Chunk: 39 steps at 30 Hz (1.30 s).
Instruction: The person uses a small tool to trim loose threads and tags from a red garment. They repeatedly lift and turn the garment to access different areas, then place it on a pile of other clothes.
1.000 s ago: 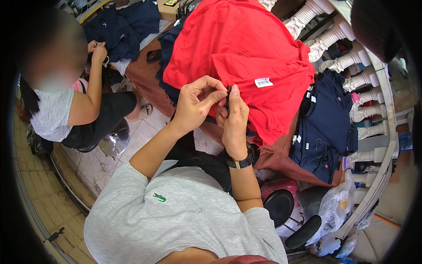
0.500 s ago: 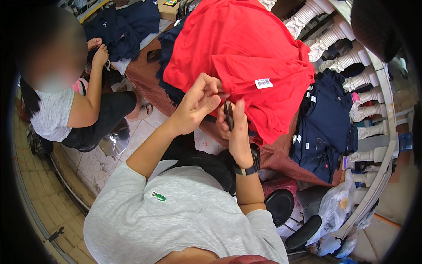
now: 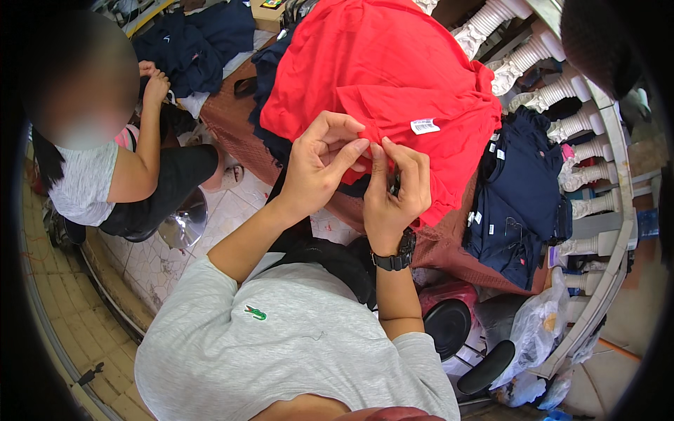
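A red garment (image 3: 393, 70) with a white label (image 3: 425, 126) lies heaped in front of me, its near edge drawn toward my hands. My left hand (image 3: 319, 165) pinches that edge between thumb and fingertips. Close beside it, my right hand (image 3: 399, 189) pinches the same red cloth, thumb against forefinger, with a black watch on the wrist. Something dark shows between the curled fingers and palm of my right hand; most of it is hidden, so its shape cannot be made out.
Dark navy garments (image 3: 516, 203) with white tags lie at the right of the brown-covered table (image 3: 449, 245), beside a white balustrade (image 3: 590, 175). At left a co-worker (image 3: 105, 175) sits handling navy cloth (image 3: 189, 52). A plastic bag (image 3: 533, 323) hangs at lower right.
My right hand held small dark thread snips upright, blades showing; now the blades are out of sight and its fingertips pinch the red cloth. My left hand has shifted slightly right.
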Tool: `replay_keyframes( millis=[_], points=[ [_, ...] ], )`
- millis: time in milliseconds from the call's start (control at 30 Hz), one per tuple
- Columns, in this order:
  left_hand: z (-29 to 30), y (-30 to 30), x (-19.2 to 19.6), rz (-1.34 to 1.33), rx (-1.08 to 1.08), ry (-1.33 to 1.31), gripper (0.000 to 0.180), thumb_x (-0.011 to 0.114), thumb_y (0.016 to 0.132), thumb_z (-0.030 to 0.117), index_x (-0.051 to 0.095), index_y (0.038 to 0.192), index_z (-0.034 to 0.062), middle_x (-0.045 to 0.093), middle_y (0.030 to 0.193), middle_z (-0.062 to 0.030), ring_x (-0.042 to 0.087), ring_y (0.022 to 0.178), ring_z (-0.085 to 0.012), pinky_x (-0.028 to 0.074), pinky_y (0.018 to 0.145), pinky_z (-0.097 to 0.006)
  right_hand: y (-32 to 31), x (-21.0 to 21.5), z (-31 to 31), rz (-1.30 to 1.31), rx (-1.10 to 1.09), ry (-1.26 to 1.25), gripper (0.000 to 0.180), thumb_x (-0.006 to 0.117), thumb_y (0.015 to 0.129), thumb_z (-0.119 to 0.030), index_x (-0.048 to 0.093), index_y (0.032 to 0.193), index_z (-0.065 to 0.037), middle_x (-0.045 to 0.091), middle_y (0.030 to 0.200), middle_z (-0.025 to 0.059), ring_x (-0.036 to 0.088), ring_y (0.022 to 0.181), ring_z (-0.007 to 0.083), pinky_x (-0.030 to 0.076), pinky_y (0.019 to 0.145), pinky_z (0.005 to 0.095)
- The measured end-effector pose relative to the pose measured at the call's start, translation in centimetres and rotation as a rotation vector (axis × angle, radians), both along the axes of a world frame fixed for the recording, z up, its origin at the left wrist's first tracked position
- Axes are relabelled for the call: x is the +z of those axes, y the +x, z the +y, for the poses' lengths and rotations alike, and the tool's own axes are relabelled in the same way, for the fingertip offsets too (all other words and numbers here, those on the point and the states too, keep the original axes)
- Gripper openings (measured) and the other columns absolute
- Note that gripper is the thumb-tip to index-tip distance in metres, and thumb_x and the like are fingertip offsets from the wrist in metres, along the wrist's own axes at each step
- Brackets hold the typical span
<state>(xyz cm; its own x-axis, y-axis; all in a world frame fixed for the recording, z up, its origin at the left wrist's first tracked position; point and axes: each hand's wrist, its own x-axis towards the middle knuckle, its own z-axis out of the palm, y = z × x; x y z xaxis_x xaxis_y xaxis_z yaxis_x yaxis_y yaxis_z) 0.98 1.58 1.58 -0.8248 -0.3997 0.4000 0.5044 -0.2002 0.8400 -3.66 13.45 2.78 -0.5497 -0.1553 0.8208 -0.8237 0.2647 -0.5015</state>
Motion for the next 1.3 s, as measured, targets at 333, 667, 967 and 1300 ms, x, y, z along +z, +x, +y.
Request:
replay_keyframes(
  millis=[333, 667, 967, 1300],
  points=[
    [-0.2, 0.1, -0.2, 0.027, -0.002, -0.076, 0.020, 0.057, 0.099, -0.001, 0.058, 0.119, -0.0006, 0.064, 0.108, -0.0061, 0.064, 0.100, -0.0104, 0.061, 0.087, -0.031, -0.4, -0.3, 1.8, -0.365, 0.363, -0.173, 0.009, 0.073, 0.089, 0.000, 0.068, 0.096, 0.000, 0.062, 0.088, 0.0047, 0.050, 0.065, 0.0088, 0.040, 0.059, 0.0223],
    [0.3, 0.1, -0.5, 0.077, 0.027, -0.021, 0.021, 0.058, 0.099, -0.001, 0.055, 0.120, -0.0002, 0.065, 0.108, -0.0074, 0.065, 0.101, -0.0112, 0.060, 0.090, -0.033, 0.1, 0.4, 1.1, -0.108, 0.189, -0.039, 0.017, 0.073, 0.083, 0.008, 0.067, 0.096, -0.001, 0.059, 0.088, 0.0081, 0.055, 0.065, 0.0153, 0.043, 0.056, 0.0269],
    [0.2, -0.5, -1.1, 0.075, 0.040, 0.019, 0.038, 0.056, 0.099, -0.003, 0.048, 0.135, 0.0007, 0.060, 0.121, -0.0103, 0.064, 0.096, -0.0108, 0.061, 0.084, -0.032, 1.6, 0.3, 2.9, -0.347, 0.381, 0.120, 0.018, 0.076, 0.085, -0.002, 0.059, 0.078, 0.000, 0.047, 0.062, 0.0061, 0.043, 0.051, 0.0141, 0.033, 0.048, 0.0292],
    [-0.1, -0.7, 0.2, 0.050, 0.052, 0.021, 0.048, 0.055, 0.100, 0.002, 0.041, 0.145, 0.0044, 0.057, 0.129, -0.0147, 0.066, 0.095, -0.0122, 0.059, 0.080, -0.027, -0.1, 0.5, 0.2, -0.124, 0.129, 0.065, 0.031, 0.078, 0.077, 0.003, 0.062, 0.104, -0.002, 0.055, 0.090, 0.0048, 0.055, 0.069, 0.0074, 0.033, 0.045, 0.0215]
  ],
)
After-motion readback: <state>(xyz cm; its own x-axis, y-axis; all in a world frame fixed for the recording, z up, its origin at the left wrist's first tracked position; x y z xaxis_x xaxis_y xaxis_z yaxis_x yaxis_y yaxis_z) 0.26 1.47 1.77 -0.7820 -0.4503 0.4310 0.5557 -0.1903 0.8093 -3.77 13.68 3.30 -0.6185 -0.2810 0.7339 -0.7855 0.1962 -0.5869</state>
